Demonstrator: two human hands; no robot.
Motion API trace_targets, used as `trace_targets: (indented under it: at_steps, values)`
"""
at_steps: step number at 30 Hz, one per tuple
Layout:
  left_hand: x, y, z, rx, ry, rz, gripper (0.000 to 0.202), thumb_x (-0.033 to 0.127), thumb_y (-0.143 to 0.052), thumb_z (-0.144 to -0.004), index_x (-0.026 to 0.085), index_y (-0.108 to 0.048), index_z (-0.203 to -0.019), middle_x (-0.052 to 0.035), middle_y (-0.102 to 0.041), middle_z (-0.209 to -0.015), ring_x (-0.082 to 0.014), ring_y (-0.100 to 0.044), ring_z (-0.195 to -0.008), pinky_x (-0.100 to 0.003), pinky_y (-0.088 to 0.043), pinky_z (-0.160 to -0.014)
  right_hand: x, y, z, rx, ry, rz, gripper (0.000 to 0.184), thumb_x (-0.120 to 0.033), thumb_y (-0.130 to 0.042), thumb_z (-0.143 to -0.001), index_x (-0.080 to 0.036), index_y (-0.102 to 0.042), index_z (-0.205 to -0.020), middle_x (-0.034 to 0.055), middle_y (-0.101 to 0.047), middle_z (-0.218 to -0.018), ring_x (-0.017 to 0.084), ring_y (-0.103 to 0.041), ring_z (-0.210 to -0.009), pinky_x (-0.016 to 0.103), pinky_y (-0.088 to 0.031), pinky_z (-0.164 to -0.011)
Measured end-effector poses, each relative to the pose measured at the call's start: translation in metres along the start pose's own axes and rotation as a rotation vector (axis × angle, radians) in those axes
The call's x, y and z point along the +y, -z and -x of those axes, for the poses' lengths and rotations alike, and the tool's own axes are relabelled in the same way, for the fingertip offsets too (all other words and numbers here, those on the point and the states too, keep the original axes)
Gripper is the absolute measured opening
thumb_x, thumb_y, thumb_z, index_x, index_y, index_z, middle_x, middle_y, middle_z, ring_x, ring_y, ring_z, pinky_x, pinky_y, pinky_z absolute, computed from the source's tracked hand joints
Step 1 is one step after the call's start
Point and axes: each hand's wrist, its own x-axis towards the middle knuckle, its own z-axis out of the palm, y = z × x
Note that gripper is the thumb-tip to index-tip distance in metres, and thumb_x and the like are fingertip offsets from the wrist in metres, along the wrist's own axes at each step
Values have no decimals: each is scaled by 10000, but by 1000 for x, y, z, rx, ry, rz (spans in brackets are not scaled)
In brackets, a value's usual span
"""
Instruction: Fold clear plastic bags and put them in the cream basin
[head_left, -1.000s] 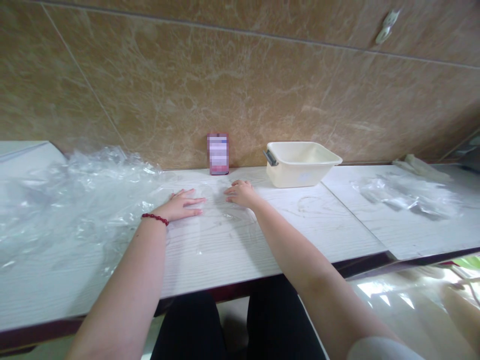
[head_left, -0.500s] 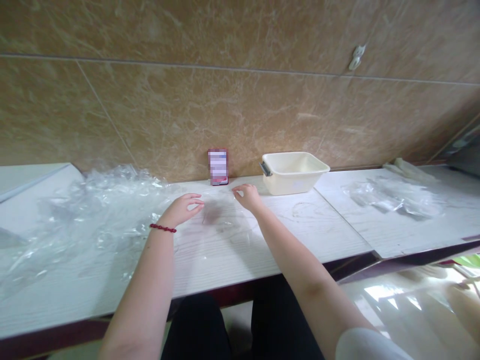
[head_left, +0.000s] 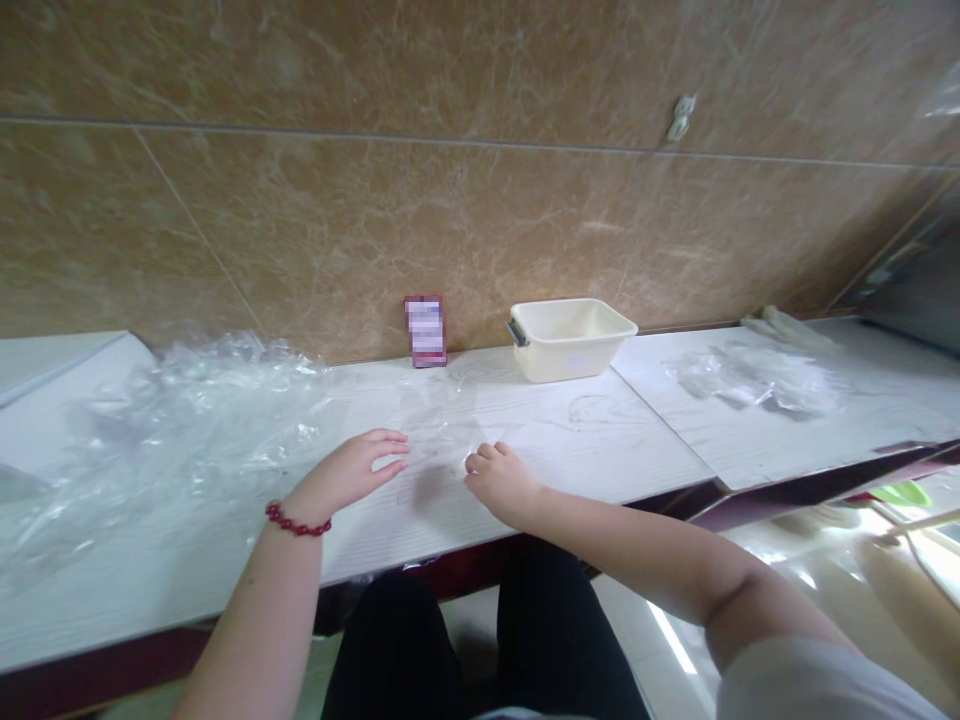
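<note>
Clear plastic film, apparently a thin bag (head_left: 439,425), lies on the white wood-grain table (head_left: 600,450) and is hard to make out against it. My left hand (head_left: 367,462), with a red bead bracelet at its wrist, is held at the left of this film, fingers stretched out and thumb apart. To the right, my right hand (head_left: 501,482) has its fingers curled together near the table's front edge, seemingly pinching the film; the fingertips are partly hidden. Left of my hands spreads a large heap of clear plastic bags (head_left: 202,420).
A phone (head_left: 426,332) with a blurred screen leans against the brown tiled wall (head_left: 337,230). Beside it stands a cream plastic tub (head_left: 574,355) with a grey handle. More clear plastic bags (head_left: 757,380) lie at the far right, past a table seam.
Both hands have come down toward the front edge, the right one further, with its elbow swung outward. Its fingers are now more curled. The view has shifted slightly.
</note>
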Motion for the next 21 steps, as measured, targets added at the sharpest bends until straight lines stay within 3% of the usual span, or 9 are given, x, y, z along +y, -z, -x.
trace_targets:
  at_steps: [4, 9, 13, 15, 18, 21]
  values:
    - [10, -23, 18, -2, 6, 32, 386, 444, -420, -760, 225, -562, -1044, -41, -554, -1099, -171, -486, -1025, -336, -341, -934, 2, -6, -4, 43, 30, 9, 137, -175, -451, -774, -147, -583, -751, 76, -550, -845, 191, -429, -807, 323, -307, -645]
    - [22, -48, 29, 29, -25, 4, 588, 486, -546, -653, 280, -419, -1190, -43, -454, -1226, -236, -351, -1161, -472, -192, -988, 3, -3, -2, 91, -8, -106, 139, -200, -460, -763, -157, -590, -788, 66, -553, -877, 186, -435, -846, 320, -313, -697]
    - [25, -61, 27, 131, -10, -12, 386, 370, -494, -729, 253, -507, -1096, -45, -493, -1186, -212, -380, -1143, -464, -201, -988, 5, 6, 6, 158, -24, -321, 105, -188, -502, -720, -166, -585, -781, 49, -565, -867, 163, -464, -849, 300, -333, -740]
    - [24, -62, 24, 153, -29, 7, 258, 287, -425, -774, 226, -572, -977, -37, -540, -1129, -185, -429, -1103, -433, -220, -994, 10, 9, 14, 209, 58, -459, 101, -203, -508, -726, -167, -574, -793, 47, -572, -886, 148, -482, -874, 289, -345, -781]
    - [26, -59, 24, 138, -61, 73, 249, 241, -369, -797, 209, -588, -911, -23, -589, -1058, -160, -490, -1042, -395, -235, -1004, 25, 11, 26, 221, 255, -638, 307, -328, -551, -711, -166, -530, -971, 78, -533, -1067, 156, -444, -1038, 292, -327, -881]
    - [32, -51, 29, 129, -14, 138, 263, 266, -375, -795, 204, -578, -952, -18, -604, -1035, -166, -514, -1016, -365, -282, -987, 41, 6, 34, 162, 279, -693, 610, -409, -586, -663, -156, -397, -1185, 108, -437, -1216, 183, -340, -1167, 319, -286, -947]
